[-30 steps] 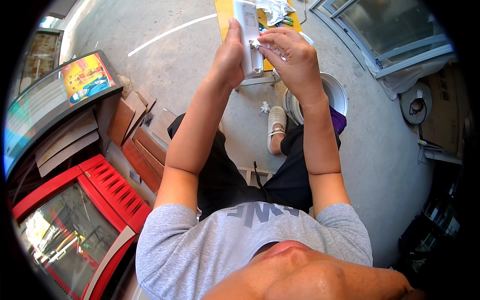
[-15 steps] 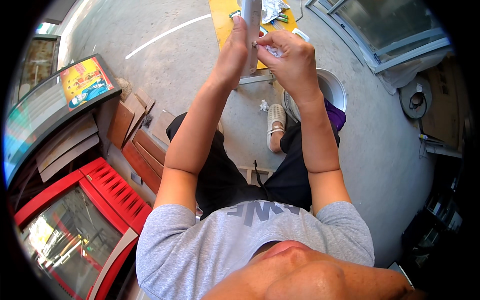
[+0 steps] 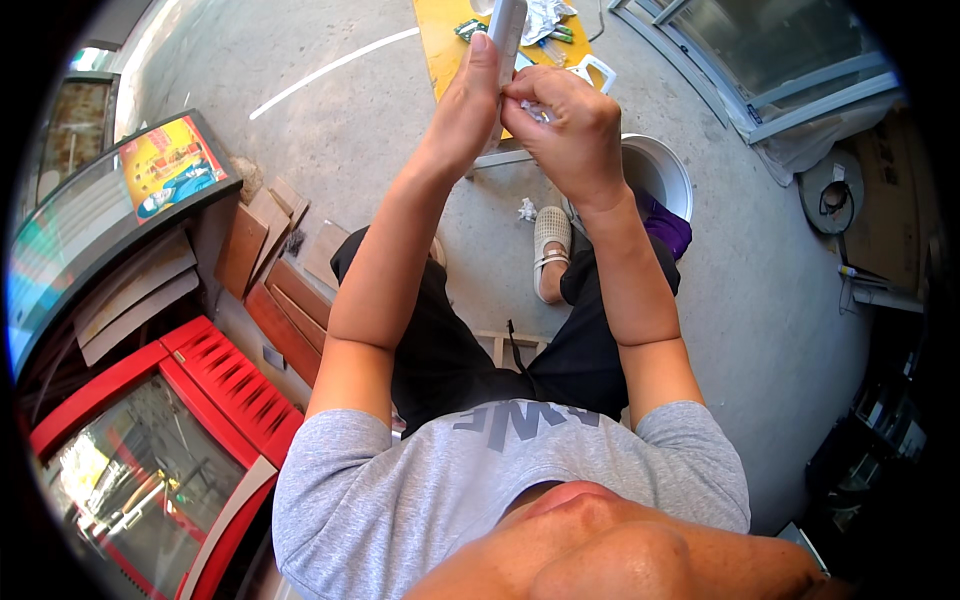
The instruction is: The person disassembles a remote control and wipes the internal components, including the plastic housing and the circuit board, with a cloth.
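My left hand (image 3: 468, 100) grips a long white flat panel-like object (image 3: 507, 25) that stands upright and runs out of the top of the picture. My right hand (image 3: 570, 130) is closed against the object's right side, fingers curled around a small crumpled white piece (image 3: 535, 110) pressed to it. Both arms are raised in front of me as I sit, black trousers and a grey sandalled foot (image 3: 550, 250) below them.
A yellow board (image 3: 450, 45) with small tools and white wrapping lies on the concrete floor ahead. A white bucket (image 3: 660, 170) stands by my right leg. Wooden boards (image 3: 270, 270) and a red glass-fronted cabinet (image 3: 150, 440) are at my left; metal frames (image 3: 760, 70) at upper right.
Both hands have lifted the white object higher, so more of it leaves the top edge. My right hand has closed tighter against it.
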